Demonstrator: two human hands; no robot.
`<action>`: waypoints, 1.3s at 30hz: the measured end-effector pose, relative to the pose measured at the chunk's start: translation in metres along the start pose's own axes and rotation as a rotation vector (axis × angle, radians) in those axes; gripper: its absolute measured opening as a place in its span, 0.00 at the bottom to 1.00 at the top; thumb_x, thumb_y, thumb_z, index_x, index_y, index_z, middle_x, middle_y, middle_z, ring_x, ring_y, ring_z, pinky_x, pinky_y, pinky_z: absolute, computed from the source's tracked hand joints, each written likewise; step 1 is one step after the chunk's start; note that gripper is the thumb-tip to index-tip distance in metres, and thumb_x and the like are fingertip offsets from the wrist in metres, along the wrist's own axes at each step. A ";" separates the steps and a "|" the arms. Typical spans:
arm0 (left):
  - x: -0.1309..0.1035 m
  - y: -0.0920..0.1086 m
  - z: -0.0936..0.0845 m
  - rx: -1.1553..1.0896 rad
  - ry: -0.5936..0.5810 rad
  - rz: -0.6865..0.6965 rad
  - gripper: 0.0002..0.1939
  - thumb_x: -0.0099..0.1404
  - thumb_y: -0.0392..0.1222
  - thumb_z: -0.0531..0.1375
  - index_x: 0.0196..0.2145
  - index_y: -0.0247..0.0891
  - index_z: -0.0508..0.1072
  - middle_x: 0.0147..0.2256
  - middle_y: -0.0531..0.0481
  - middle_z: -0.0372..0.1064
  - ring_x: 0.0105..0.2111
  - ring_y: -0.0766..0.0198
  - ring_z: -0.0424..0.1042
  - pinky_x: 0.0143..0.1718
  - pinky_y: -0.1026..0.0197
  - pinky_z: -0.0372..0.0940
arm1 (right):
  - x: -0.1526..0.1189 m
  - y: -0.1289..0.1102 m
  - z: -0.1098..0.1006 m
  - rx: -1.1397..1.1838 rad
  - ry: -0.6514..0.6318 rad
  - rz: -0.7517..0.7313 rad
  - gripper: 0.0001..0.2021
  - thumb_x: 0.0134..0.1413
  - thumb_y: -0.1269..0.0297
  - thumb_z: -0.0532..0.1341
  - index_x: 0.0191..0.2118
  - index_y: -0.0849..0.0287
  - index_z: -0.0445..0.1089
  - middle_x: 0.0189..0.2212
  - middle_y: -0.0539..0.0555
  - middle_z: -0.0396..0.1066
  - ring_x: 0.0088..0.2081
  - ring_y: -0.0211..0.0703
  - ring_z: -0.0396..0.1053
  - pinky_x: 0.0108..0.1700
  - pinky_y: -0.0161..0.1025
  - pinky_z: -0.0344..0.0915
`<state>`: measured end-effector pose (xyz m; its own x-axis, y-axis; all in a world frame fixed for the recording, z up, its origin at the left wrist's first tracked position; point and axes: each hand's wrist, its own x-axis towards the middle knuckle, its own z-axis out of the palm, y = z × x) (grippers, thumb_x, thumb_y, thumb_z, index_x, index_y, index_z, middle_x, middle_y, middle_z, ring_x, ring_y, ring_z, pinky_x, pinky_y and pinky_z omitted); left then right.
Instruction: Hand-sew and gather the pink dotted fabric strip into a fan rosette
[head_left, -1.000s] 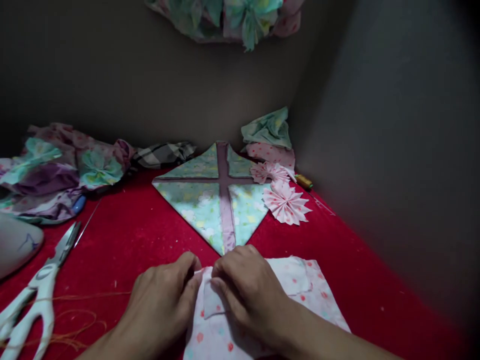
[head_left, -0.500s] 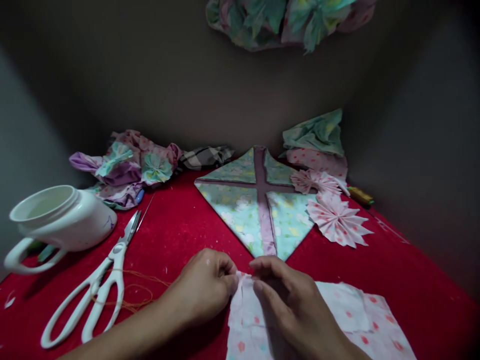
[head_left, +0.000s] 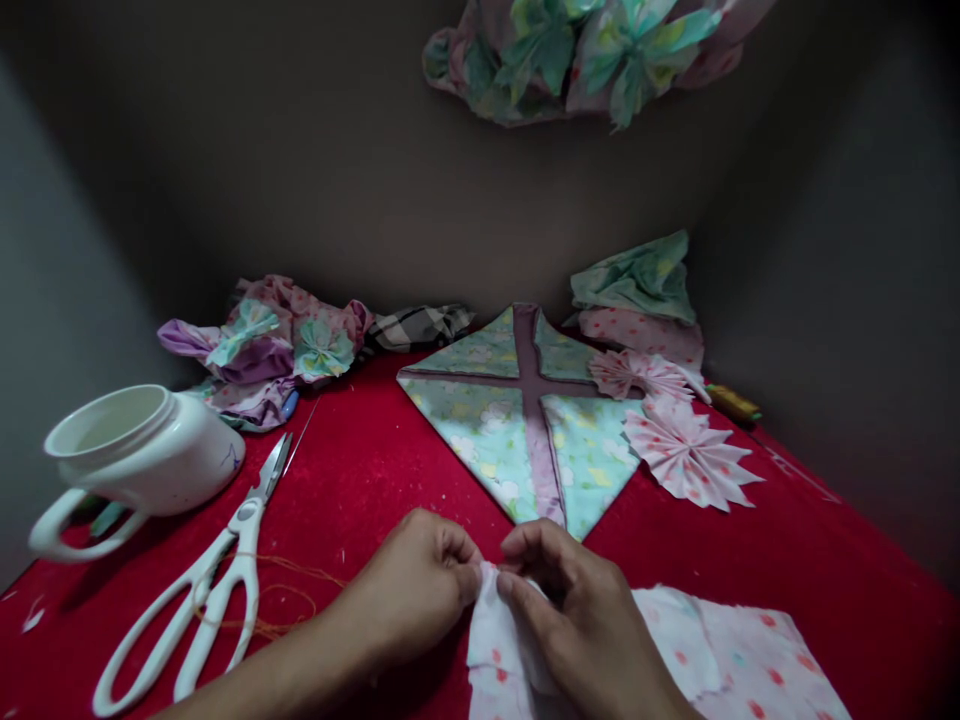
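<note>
The left hand (head_left: 431,580) has its thumb and forefinger clamped together on the gathered top corner of a white cotton cloth with red dots (head_left: 772,650). The right hand (head_left: 577,615) is just beside it, thumb against the cloth's upper edge and forefinger curled near the thumb; whether those 2 fingertips pinch any fabric, I cannot tell. The cloth lies at the near edge of the view, partly under the right hand, spreading rightward over a red fabric table covering (head_left: 360,480). Beyond the hands lies a mint-green, diamond-shaped folded fabric piece (head_left: 480,430) with a mauve cross, and 2 pink pleated fabric rosettes (head_left: 690,450) at its right corner. White-handled metal scissors (head_left: 247,513) lie left of the left hand, loose orange thread (head_left: 300,570) across their handles.
</note>
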<state>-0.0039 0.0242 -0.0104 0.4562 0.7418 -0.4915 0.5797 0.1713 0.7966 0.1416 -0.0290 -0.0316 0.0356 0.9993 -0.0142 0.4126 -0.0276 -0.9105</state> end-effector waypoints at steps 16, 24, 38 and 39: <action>0.001 0.003 0.003 0.008 0.065 -0.015 0.07 0.51 0.40 0.55 0.21 0.33 0.68 0.15 0.59 0.52 0.17 0.72 0.49 0.18 0.67 0.46 | -0.001 -0.001 0.001 -0.077 0.025 -0.110 0.05 0.49 0.72 0.52 0.30 0.58 0.63 0.25 0.51 0.70 0.26 0.39 0.68 0.28 0.35 0.63; -0.002 -0.002 0.003 -0.009 0.061 0.023 0.08 0.52 0.41 0.54 0.22 0.33 0.67 0.17 0.56 0.57 0.19 0.71 0.53 0.20 0.66 0.47 | -0.011 -0.002 -0.047 -0.486 -0.077 -0.014 0.09 0.46 0.64 0.58 0.37 0.51 0.68 0.29 0.49 0.73 0.30 0.47 0.71 0.28 0.39 0.64; -0.001 -0.002 0.002 0.078 0.036 -0.020 0.09 0.53 0.44 0.53 0.22 0.35 0.66 0.18 0.57 0.54 0.19 0.70 0.51 0.21 0.65 0.46 | -0.023 0.014 -0.096 -0.548 -0.246 -0.017 0.04 0.50 0.67 0.58 0.28 0.53 0.68 0.24 0.48 0.71 0.25 0.39 0.68 0.25 0.33 0.60; -0.001 -0.003 0.002 0.077 0.032 -0.023 0.10 0.53 0.44 0.53 0.22 0.35 0.66 0.18 0.57 0.54 0.19 0.70 0.51 0.21 0.65 0.45 | -0.023 0.013 -0.098 -0.555 -0.274 -0.003 0.04 0.50 0.67 0.58 0.27 0.53 0.69 0.23 0.48 0.71 0.25 0.39 0.68 0.25 0.33 0.60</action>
<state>-0.0048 0.0218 -0.0124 0.4210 0.7589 -0.4968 0.6405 0.1391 0.7553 0.2354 -0.0551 -0.0030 -0.1712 0.9677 -0.1851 0.8272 0.0391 -0.5605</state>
